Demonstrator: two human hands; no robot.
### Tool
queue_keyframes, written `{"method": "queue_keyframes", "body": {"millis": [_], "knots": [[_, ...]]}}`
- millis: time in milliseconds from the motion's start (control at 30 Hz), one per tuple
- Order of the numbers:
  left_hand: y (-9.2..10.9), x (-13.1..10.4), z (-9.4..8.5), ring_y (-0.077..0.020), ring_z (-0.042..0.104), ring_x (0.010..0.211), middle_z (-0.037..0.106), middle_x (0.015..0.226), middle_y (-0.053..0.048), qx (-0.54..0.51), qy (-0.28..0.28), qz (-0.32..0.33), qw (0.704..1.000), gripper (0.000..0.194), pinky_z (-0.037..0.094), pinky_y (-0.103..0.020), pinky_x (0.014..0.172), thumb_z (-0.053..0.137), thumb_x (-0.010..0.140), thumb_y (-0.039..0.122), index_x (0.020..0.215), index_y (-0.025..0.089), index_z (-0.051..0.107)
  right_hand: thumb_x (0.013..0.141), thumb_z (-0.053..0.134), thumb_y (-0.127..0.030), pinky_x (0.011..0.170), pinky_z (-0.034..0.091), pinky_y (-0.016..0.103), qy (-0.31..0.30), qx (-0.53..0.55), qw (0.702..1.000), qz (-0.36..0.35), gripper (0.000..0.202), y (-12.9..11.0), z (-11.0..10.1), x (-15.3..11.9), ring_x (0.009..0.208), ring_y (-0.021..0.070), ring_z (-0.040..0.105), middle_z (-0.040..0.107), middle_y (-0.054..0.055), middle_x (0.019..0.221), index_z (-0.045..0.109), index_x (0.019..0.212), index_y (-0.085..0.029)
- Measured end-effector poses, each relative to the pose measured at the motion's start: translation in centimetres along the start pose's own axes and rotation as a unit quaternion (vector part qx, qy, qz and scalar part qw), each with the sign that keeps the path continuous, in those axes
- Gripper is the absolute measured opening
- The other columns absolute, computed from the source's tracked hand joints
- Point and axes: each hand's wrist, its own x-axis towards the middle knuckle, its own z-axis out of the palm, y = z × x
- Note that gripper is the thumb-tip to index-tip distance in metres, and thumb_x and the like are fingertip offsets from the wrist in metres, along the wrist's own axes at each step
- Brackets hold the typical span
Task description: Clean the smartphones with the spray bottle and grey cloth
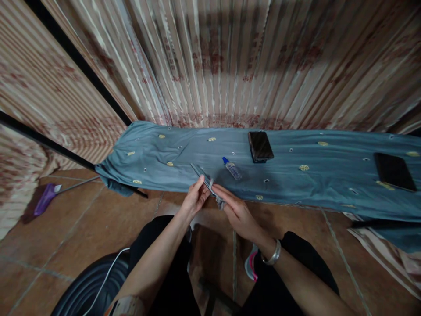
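Observation:
A thin, flat, dark panel [198, 170], seen nearly edge-on, is held over the front edge of the cloth-covered table [184, 151]. The fingers of my left hand [196, 196] are closed on its near left side. A crumpled grey cloth [219, 202] is pinched in my right hand [237, 213] and lies against the panel's right side. Just beyond my hands a clear bottle with a blue cap [233, 169] lies on its side. Behind it, to the right, sits a stack of dark flat devices [260, 146].
Another dark flat device [394, 171] lies at the table's right. Striped curtains [213, 61] hang behind. Black poles [82, 61] slant down at the left. A purple dustpan-like head [46, 199] is on the floor, and a black round tub [95, 285] stands at lower left.

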Motion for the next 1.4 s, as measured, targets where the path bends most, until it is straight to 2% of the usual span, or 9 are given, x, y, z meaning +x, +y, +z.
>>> {"method": "queue_keyframes", "body": {"millis": [233, 400, 533, 700, 933, 1167, 1400], "knots": [[0.1, -0.3, 0.0, -0.0125, 0.066, 0.066, 0.069, 0.072, -0.005, -0.042, -0.009, -0.015, 0.999, 0.025, 0.053, -0.023, 0.072, 0.066, 0.08, 0.035, 0.079, 0.01, 0.063, 0.096, 0.035, -0.016, 0.111, 0.041, 0.037, 0.032, -0.097, 0.994, -0.029, 0.046, 0.8, 0.9, 0.1, 0.13, 0.0159, 0.047, 0.053, 0.004, 0.138, 0.044, 0.14, -0.027], [1.1, -0.6, 0.1, -0.0141, 0.067, 0.067, 0.07, 0.073, -0.007, -0.066, -0.019, -0.009, 0.998, 0.029, 0.054, -0.025, 0.072, 0.05, 0.091, 0.033, 0.083, 0.01, 0.065, 0.095, 0.035, -0.014, 0.109, 0.043, 0.038, 0.04, -0.122, 0.991, -0.032, 0.047, 1.8, 1.0, -0.2, 0.128, 0.0167, 0.049, 0.055, 0.006, 0.136, 0.043, 0.141, -0.025], [1.7, -1.1, 0.3, -0.0165, 0.069, 0.072, 0.071, 0.075, -0.009, -0.069, -0.029, -0.005, 0.997, 0.033, 0.055, -0.028, 0.078, 0.042, 0.095, 0.031, 0.086, 0.01, 0.065, 0.094, 0.036, -0.014, 0.11, 0.042, 0.038, 0.051, -0.115, 0.992, -0.01, 0.047, 2.5, 1.2, -0.6, 0.129, 0.0169, 0.049, 0.054, 0.007, 0.137, 0.046, 0.139, -0.024], [1.9, -1.5, 0.2, -0.0211, 0.07, 0.09, 0.073, 0.084, -0.01, -0.062, -0.06, -0.013, 0.996, 0.035, 0.052, -0.035, 0.089, 0.04, 0.095, 0.034, 0.101, 0.009, 0.064, 0.092, 0.04, -0.014, 0.109, 0.042, 0.036, 0.066, -0.07, 0.994, 0.042, 0.045, 2.8, 1.5, -0.8, 0.126, 0.0172, 0.052, 0.057, 0.006, 0.135, 0.053, 0.133, -0.023], [1.5, -1.7, -0.2, -0.0246, 0.066, 0.103, 0.073, 0.096, -0.014, -0.011, -0.101, -0.032, 0.994, 0.042, 0.047, -0.038, 0.097, 0.042, 0.094, 0.039, 0.105, 0.006, 0.066, 0.086, 0.044, -0.012, 0.104, 0.045, 0.037, 0.08, 0.015, 0.992, 0.096, 0.044, 3.1, 1.2, -0.5, 0.119, 0.0179, 0.058, 0.063, 0.005, 0.127, 0.061, 0.124, -0.023], [0.5, -2.3, -0.3, -0.0289, 0.062, 0.11, 0.071, 0.106, -0.014, 0.034, -0.179, -0.042, 0.982, 0.044, 0.043, -0.041, 0.1, 0.061, 0.082, 0.041, 0.112, 0.009, 0.066, 0.085, 0.044, -0.011, 0.106, 0.043, 0.037, 0.106, 0.016, 0.989, 0.102, 0.045, 3.7, 0.7, -0.2, 0.121, 0.017, 0.057, 0.061, 0.003, 0.129, 0.063, 0.123, -0.024], [-0.1, -2.6, -0.2, -0.0284, 0.061, 0.111, 0.071, 0.107, -0.013, 0.053, -0.166, -0.034, 0.984, 0.039, 0.044, -0.04, 0.099, 0.068, 0.076, 0.04, 0.102, 0.011, 0.069, 0.085, 0.043, -0.01, 0.104, 0.045, 0.035, 0.109, -0.017, 0.99, 0.089, 0.046, 3.5, 0.5, 0.0, 0.118, 0.0169, 0.059, 0.063, 0.003, 0.128, 0.063, 0.122, -0.027]]}}
